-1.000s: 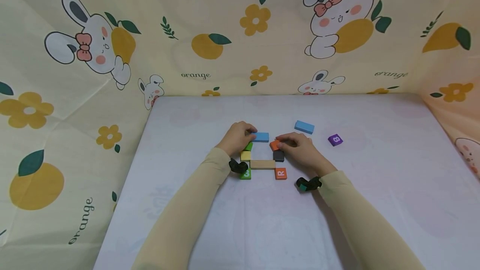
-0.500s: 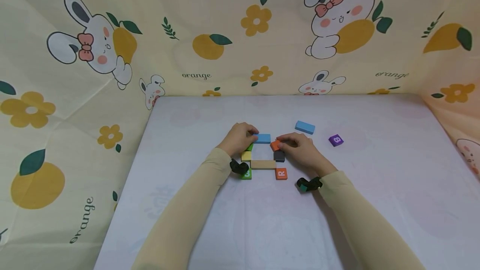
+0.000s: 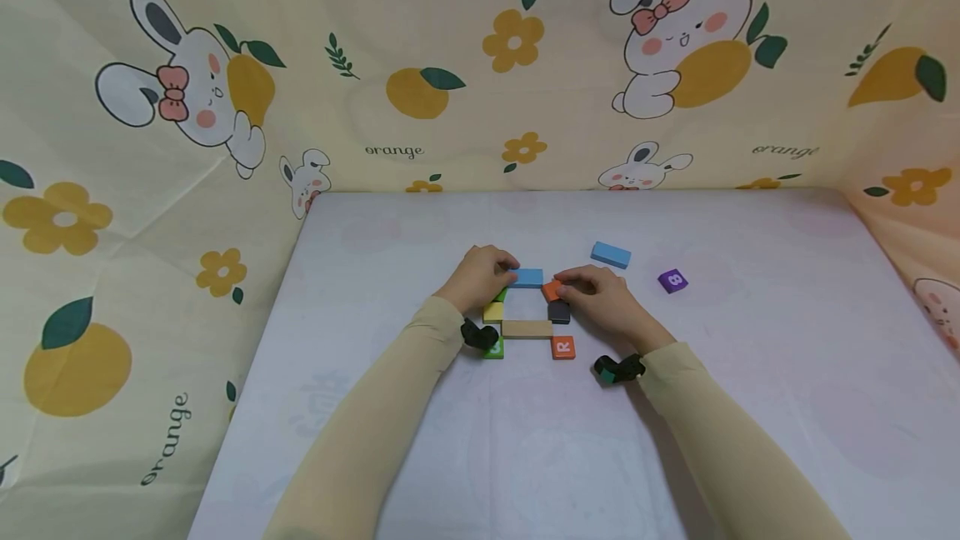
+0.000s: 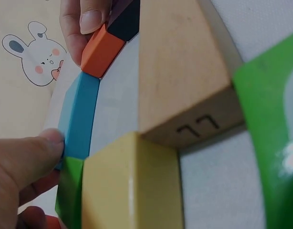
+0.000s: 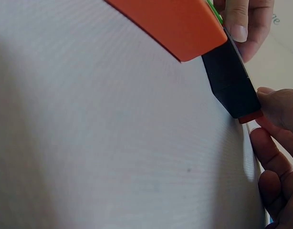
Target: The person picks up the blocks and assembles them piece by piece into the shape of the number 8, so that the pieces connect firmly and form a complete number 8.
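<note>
On the white tabletop, small blocks form a ring. My left hand (image 3: 480, 277) pinches the left end of a blue block (image 3: 528, 277) lying along the ring's far side. In the left wrist view, the thumb (image 4: 51, 143) presses that block beside a green block (image 4: 70, 191). My right hand (image 3: 596, 290) holds an orange block (image 3: 551, 290) at the far right corner, between thumb and fingers. Below it is a dark block (image 3: 558, 312); a yellow block (image 3: 492, 312) sits opposite, on the left. A bare wooden block (image 3: 527, 330) spans the near side.
An orange block marked R (image 3: 563, 347) lies at the near right, and a green lettered block (image 3: 494, 348) at the near left, partly hidden by the wrist camera. A second blue block (image 3: 611, 255) and a purple block marked B (image 3: 672, 281) lie apart, farther right.
The blue block in my left hand has shifted slightly to the right and toward me, up to the orange block. My right hand has stayed in place on the orange block.
</note>
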Demonstrator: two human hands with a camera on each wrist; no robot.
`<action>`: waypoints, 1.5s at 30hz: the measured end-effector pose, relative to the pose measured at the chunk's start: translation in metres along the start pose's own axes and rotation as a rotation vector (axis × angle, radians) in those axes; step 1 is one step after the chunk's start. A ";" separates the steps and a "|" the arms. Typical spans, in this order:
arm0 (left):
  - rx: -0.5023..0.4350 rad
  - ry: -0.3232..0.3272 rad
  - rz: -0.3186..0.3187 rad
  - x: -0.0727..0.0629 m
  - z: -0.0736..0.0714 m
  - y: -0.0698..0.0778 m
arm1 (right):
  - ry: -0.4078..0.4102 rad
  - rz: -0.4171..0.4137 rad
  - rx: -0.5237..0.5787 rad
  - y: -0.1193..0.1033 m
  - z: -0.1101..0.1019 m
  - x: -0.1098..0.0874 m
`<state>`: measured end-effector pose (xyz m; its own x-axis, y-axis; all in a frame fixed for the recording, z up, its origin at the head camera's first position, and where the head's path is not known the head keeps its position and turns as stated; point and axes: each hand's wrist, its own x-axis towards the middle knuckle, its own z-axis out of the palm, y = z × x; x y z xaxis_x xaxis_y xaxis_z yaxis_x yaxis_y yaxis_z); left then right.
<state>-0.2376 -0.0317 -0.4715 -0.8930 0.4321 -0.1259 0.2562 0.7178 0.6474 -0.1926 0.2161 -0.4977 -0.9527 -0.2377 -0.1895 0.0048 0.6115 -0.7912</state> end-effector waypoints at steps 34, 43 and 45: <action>-0.169 0.218 -0.163 -0.008 -0.008 -0.063 | -0.017 0.014 0.008 -0.001 0.001 -0.001; -0.199 0.261 -0.140 -0.005 -0.005 -0.065 | -0.021 0.013 -0.001 0.000 0.001 -0.001; -0.186 0.267 -0.139 -0.005 -0.005 -0.064 | -0.019 0.016 -0.002 0.000 0.001 -0.001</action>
<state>-0.2515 -0.0826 -0.5085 -0.9862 0.1615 -0.0376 0.0752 0.6375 0.7668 -0.1913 0.2153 -0.4982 -0.9464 -0.2421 -0.2137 0.0198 0.6170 -0.7867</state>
